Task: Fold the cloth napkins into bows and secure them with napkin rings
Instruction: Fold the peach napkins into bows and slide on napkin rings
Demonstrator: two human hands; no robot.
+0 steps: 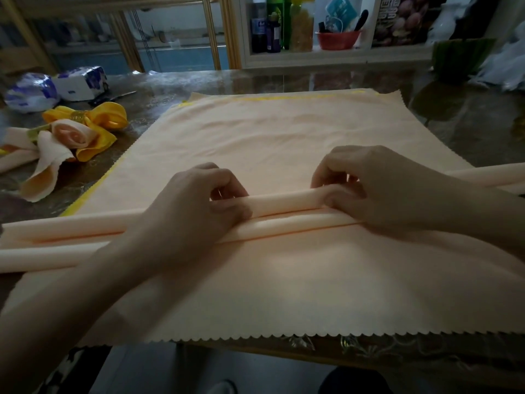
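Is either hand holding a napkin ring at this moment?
No, the left hand and right hand both pinch the raised pleat of the peach napkin, with no ring in them.

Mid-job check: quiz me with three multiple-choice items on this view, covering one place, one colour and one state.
1. Where does the yellow cloth bow lie?
A) left of the spread peach cloth napkin
B) on top of it
C) right of it

2. What colour is the round plastic basket on the shelf?
A) blue
B) red
C) green

3. What are the left hand and right hand doing?
A) both pinch the rolled peach fold
B) both lie flat
C) only one touches it

Answers:
1 A: the bow lies beyond the napkin's left edge.
2 B: its wall is red.
3 A: curled fingers of both hands hold the fold.
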